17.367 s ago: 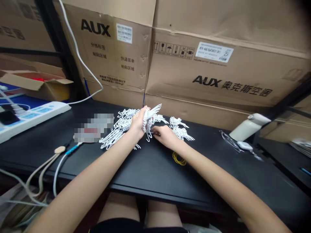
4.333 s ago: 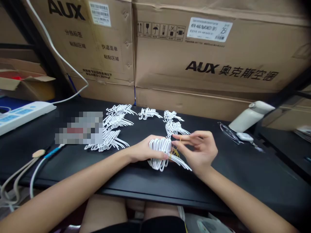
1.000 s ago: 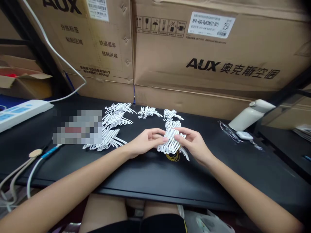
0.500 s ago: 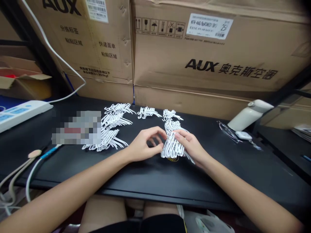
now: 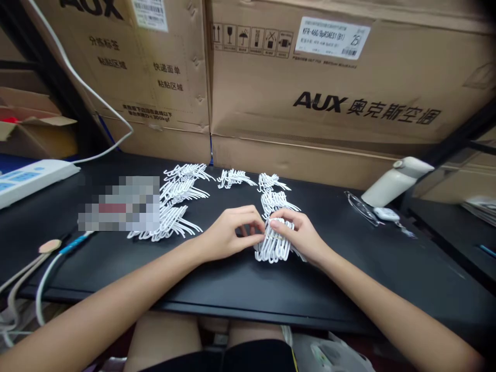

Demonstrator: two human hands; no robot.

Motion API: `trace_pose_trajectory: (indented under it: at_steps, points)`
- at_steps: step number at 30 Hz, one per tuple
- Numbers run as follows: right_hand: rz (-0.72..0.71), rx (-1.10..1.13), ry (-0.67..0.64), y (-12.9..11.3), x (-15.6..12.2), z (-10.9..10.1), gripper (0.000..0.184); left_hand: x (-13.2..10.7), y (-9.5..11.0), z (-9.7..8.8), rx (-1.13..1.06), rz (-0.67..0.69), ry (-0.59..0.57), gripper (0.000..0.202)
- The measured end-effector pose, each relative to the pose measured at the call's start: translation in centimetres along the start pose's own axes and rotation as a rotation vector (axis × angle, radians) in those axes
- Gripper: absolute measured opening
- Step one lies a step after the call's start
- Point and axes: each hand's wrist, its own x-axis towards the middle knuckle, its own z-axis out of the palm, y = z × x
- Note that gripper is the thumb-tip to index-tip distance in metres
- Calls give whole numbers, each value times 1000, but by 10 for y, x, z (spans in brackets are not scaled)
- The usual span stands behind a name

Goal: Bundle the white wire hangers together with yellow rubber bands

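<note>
A bundle of white wire hooks (image 5: 274, 248) lies low over the black desk, its curved ends towards me. My right hand (image 5: 296, 232) is closed around the bundle's right side, thumb on top; its lower fingers are hidden. At the left edge of the same bundle, my left hand (image 5: 238, 232) has its thumb and fingertips drawn together. Whatever is between those fingertips is too small to make out. Just behind the held bundle rests another hook bundle (image 5: 278, 201), with a smaller hook group (image 5: 271, 182) beyond it.
More white hook piles (image 5: 170, 222) lie at the left, and one hook group (image 5: 234, 178) at the back. A power strip (image 5: 36, 181) is far left. A white bottle (image 5: 393, 183), glasses (image 5: 362, 207) and a white case (image 5: 386, 214) lie right. Cardboard boxes (image 5: 325, 129) line the back.
The held bundle has come down slightly towards me. My left thumb and fingers have closed together at its left edge. The yellow loop seen under the bundle is out of sight.
</note>
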Motion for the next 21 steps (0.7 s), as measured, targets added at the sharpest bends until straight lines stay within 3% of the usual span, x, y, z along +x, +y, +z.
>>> trace_pose_trajectory:
  at_steps: [6, 13, 21]
  points:
    - [5, -11, -50, 1, 2, -2, 26, -1, 4, -1, -49, 21, 0, 9]
    - [-47, -91, -101, -3, 1, -2, 22, -2, 5, -2, -74, -20, -120, 8]
    - [-20, -112, 16, -2, 1, -2, 22, 0, 10, -7, -130, -85, -150, 14]
